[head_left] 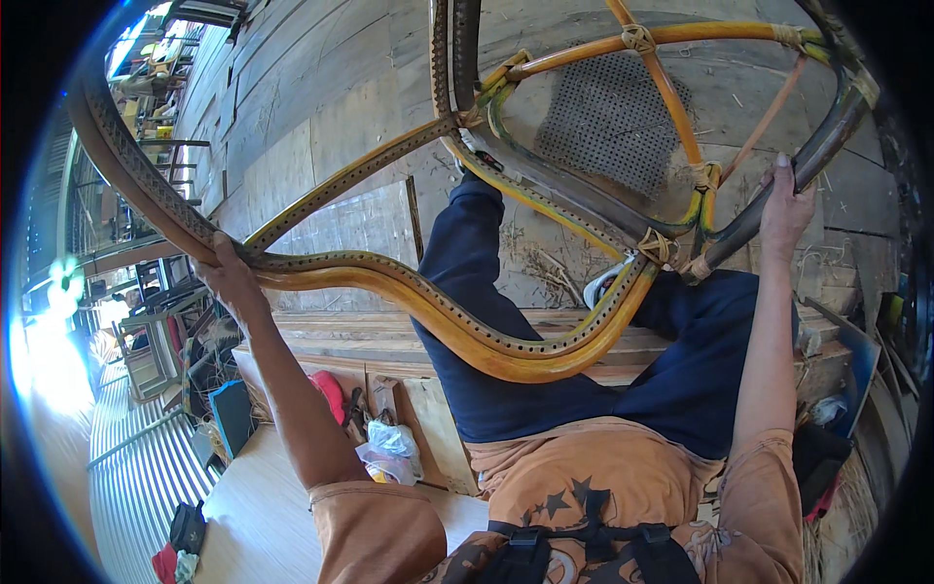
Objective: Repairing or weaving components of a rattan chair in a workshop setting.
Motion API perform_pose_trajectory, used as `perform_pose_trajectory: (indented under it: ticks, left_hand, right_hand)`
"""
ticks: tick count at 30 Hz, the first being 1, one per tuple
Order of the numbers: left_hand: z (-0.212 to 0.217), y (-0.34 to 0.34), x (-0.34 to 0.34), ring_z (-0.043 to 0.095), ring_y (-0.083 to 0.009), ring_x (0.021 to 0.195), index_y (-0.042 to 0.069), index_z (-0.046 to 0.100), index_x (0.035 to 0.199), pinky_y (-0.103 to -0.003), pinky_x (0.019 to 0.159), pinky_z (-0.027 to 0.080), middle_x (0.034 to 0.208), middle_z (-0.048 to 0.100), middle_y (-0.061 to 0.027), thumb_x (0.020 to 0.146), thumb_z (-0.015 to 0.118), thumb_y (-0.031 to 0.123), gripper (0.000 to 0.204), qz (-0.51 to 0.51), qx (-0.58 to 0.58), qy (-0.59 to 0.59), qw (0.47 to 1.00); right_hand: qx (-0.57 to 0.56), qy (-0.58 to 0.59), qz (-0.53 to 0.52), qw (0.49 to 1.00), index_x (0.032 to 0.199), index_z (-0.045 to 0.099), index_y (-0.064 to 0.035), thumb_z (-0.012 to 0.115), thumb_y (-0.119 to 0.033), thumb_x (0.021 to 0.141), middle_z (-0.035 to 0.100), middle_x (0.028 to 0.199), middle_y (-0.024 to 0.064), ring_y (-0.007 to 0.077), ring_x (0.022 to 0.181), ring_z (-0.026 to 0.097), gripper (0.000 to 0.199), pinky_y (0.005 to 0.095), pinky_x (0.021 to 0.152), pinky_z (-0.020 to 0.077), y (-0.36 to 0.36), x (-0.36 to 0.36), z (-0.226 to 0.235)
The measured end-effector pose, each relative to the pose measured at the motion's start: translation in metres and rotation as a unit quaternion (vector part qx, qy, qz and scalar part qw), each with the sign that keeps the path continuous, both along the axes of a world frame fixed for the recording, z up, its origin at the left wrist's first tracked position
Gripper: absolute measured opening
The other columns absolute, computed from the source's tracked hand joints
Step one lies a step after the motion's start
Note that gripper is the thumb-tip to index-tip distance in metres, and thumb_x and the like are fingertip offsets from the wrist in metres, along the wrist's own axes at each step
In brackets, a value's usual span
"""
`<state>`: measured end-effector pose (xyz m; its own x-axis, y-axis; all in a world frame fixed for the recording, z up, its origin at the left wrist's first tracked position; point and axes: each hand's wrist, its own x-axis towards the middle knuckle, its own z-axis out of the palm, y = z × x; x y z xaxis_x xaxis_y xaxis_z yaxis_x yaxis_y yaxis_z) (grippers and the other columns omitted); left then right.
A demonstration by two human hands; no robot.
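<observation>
A person in an orange shirt and dark blue trousers is sitting over a plank floor, holding an unfinished rattan chair frame across the lap. At nine o'clock, the left hand is clamping around the spot where the frame's curved, hole-punched rails are meeting, fingers wrapped over the top rail. From there a broad yellow-brown rail is sweeping down toward six o'clock, dipping over the knees and rising again toward three o'clock. Below the left forearm, at seven o'clock, a low wooden desk is carrying a red cloth, a crumpled plastic bag and some small tools that are too blurred to tell apart. At twelve o'clock, the frame's round seat ring is standing over the floor, with thin orange cross-rods lashed at the joints by wound cane bindings. A perforated dark mat is lying on the floor beneath the ring. At two o'clock, the right hand is closing around a dark, bare pole of the frame, thumb and fingers gripping it just above a bound joint. The two hands are set well apart, one at each end of the frame. A white shoe is peeking out under the rail near the centre.
</observation>
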<state>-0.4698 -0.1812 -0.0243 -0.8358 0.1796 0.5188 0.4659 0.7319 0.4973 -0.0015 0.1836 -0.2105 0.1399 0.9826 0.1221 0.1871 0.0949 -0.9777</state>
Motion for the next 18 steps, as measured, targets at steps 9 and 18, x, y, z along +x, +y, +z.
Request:
perform_pose_trajectory:
  ticks: [9,18]
  left_hand:
    - [-0.004,0.029,0.003,0.052,-0.0265,0.086,-0.013,0.039,0.113,-0.036,0.078,0.043,0.102,0.05,-0.022,0.085,0.055,0.043,0.065,-0.046,0.056,0.105,0.992]
    - [-0.035,-0.017,0.016,0.051,-0.0333,0.094,-0.016,0.035,0.119,-0.041,0.086,0.041,0.111,0.048,-0.0285,0.089,0.05,0.036,0.061,0.017,0.028,0.111,0.993]
  right_hand:
    - [-0.021,-0.032,0.012,0.999,0.1,0.053,0.0004,0.058,-0.02,0.088,0.052,0.065,0.0011,0.0086,0.06,0.05,0.024,0.0226,0.056,0.0403,0.014,0.005,0.005]
    - [-0.025,-0.066,0.027,0.997,0.073,0.056,-0.0026,0.059,-0.026,0.085,0.053,0.059,0.0009,0.0085,0.057,0.05,0.027,0.0251,0.055,0.0402,0.041,0.003,0.014]
